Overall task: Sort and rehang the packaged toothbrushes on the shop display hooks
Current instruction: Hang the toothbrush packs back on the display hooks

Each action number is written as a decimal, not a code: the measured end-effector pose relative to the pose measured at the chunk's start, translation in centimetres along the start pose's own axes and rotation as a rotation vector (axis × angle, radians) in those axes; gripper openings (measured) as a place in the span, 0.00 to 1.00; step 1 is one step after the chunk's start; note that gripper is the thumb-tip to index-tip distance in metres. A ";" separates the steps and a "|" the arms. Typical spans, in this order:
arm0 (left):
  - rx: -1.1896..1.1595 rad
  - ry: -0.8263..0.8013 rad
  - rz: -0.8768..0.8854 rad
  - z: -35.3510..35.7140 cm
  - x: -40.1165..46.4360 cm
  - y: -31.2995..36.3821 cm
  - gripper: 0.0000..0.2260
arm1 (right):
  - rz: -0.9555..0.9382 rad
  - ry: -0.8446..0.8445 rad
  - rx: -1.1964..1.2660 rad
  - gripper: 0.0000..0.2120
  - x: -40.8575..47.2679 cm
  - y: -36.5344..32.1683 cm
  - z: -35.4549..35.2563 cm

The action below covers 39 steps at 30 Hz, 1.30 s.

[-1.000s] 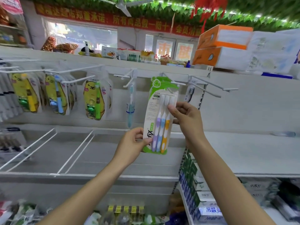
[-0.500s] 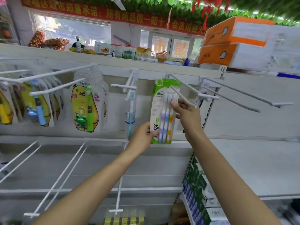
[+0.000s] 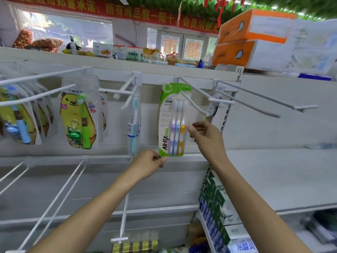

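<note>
Shop shelving with a white back panel (image 3: 273, 125) fills the view, fitted with a row of white wire display hooks below a top shelf carrying boxed goods. The three-brush toothbrush pack (image 3: 172, 123), a green-and-white card with a clear blister, hangs on the centre hook (image 3: 193, 104), well back toward the panel. The left hand (image 3: 148, 164) pinches the lower left corner of the pack between thumb and fingers. The right hand (image 3: 205, 135) is just beside the right edge of the blister with fingers loosely curled; whether it touches the pack cannot be told. Handling judgement: the pack is light, with a thin card that flexes and a smooth, slippery blister, so the card edges or lower corner give the surest hold. The punched hole at the top is the weak point; pulling at an angle could tear it. Further left hang a single blue toothbrush (image 3: 134, 125) and yellow bear-printed children's packs (image 3: 77, 119) on their own hooks.
</note>
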State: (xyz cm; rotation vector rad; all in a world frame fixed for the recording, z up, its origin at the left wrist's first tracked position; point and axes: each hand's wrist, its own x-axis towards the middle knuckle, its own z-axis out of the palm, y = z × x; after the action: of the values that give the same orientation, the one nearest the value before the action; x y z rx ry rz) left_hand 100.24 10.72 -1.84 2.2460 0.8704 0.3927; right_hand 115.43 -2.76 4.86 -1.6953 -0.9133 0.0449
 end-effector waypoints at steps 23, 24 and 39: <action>0.525 0.261 0.681 17.5 -9.7 21.5 0.24 | -0.227 -0.067 -0.853 0.25 -15.7 10.4 -31.2; 0.529 0.260 0.695 18.9 -10.0 22.8 0.24 | -0.225 -0.063 -0.872 0.26 -16.3 10.9 -33.1; 0.426 0.120 0.789 37.3 -12.2 39.4 0.24 | -0.104 -0.019 -0.992 0.27 -21.3 19.3 -55.3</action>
State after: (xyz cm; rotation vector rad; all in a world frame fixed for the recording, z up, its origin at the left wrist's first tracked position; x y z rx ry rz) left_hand 128.40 -37.23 -1.64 2.9380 0.0702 0.7535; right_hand 137.13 -60.86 -1.05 -2.5395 -1.1242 -0.5450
